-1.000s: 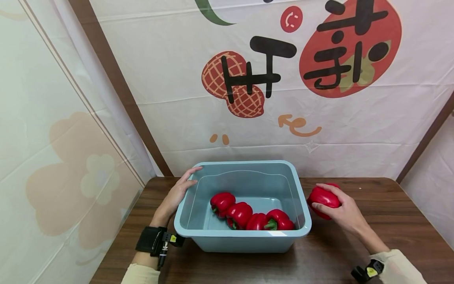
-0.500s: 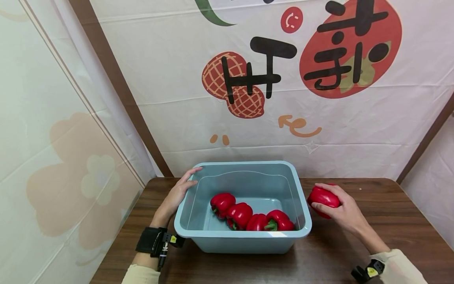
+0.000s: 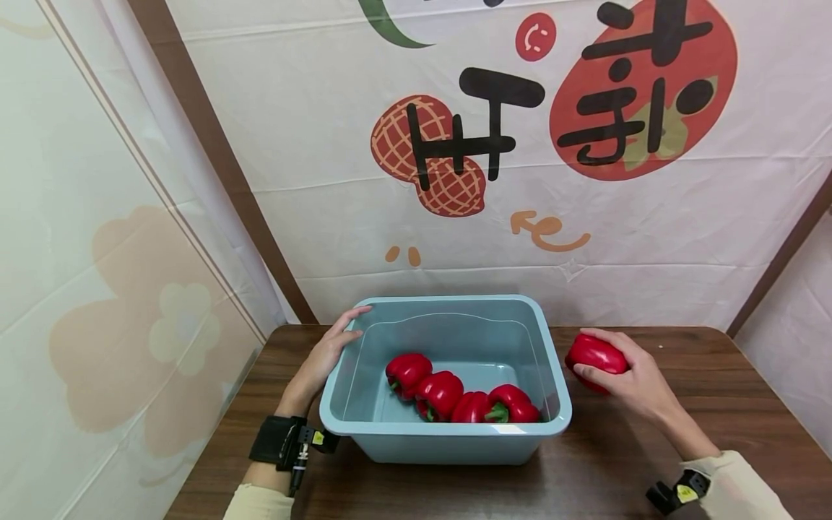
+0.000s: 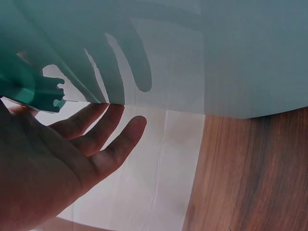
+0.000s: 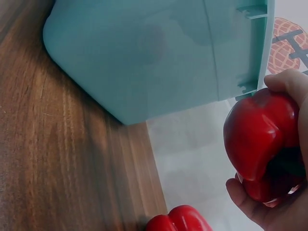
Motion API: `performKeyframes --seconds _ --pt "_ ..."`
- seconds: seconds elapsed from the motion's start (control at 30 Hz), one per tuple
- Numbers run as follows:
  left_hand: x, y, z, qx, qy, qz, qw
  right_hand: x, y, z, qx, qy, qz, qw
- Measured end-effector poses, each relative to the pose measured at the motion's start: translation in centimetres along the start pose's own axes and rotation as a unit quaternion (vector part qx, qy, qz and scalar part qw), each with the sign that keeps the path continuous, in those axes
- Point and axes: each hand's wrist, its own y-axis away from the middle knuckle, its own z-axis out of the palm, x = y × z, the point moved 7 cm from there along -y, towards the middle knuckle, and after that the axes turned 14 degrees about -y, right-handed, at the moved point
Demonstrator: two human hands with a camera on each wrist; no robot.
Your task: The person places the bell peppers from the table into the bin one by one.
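A blue plastic tub (image 3: pixel 448 443) stands on the table with several red bell peppers (image 3: pixel 439 395) lying in it. My left hand (image 3: pixel 325 357) holds the tub's left rim near the back corner. Its thumb lies over the edge, while fingers (image 4: pixel 96 139) touch the outer wall in the left wrist view. To the right of the tub, my right hand (image 3: pixel 640 375) grips another red bell pepper (image 3: pixel 594 354), thumb on the near side and fingers over the far side. Below that hand in the right wrist view is one more red pepper (image 5: pixel 179 220), hidden in the head view.
The brown wooden table (image 3: pixel 721 404) extends on both sides of the tub. A white printed cloth (image 3: pixel 312 238) hangs right behind its back edge, and another cloth panel (image 3: pixel 117 325) closes off the left side.
My right hand has shifted slightly up and right with the bell pepper in its grip. The red patch showing behind it one second ago is now covered. My left hand and the tub stay put.
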Motion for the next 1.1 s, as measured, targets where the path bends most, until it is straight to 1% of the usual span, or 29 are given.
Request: performKeyframes --seconds 0.63,1.1 --pt "-0.1 0.1 0.0 0.003 -0.005 -0.002 1.0000 -1.8 -0.5 -0.6 -0.002 0.004 -0.011 1.000" --pt "-0.1 0.0 -0.1 0.005 -0.007 -0.005 1.0000 -2.5 -0.7 -0.8 -0.007 -0.002 0.000 1.000"
